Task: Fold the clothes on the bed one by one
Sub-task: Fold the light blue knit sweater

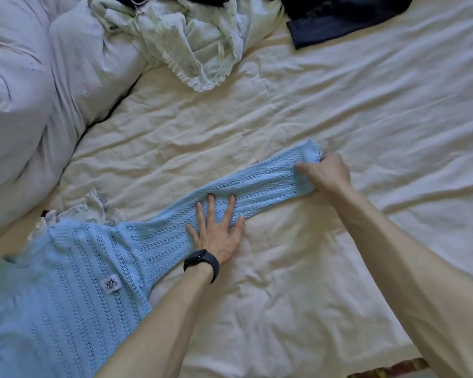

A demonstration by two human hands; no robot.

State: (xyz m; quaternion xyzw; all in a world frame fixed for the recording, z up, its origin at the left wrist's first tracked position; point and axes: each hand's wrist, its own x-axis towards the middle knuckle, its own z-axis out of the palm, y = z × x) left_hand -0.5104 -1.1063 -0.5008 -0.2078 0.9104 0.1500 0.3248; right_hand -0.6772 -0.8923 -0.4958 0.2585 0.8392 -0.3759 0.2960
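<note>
head view: your left hand [217,233] lies spread, pinning the blue sweater [66,282] sleeve while your right hand [324,173] pinches its cuff taut.

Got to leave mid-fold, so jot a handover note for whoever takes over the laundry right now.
Left hand: flat, fingers spread, pressing the sleeve at mid-length.
Right hand: grips the cuff, pulling the sleeve straight across the bed sheet.
Blue knit sweater: body lies at lower left, label up.
Done: sleeve laid out; no fold made.
Left: fold this sweater, then the patterned white garment beside its collar, the pale green ruffled garment and the dark garment at the far side.
</note>
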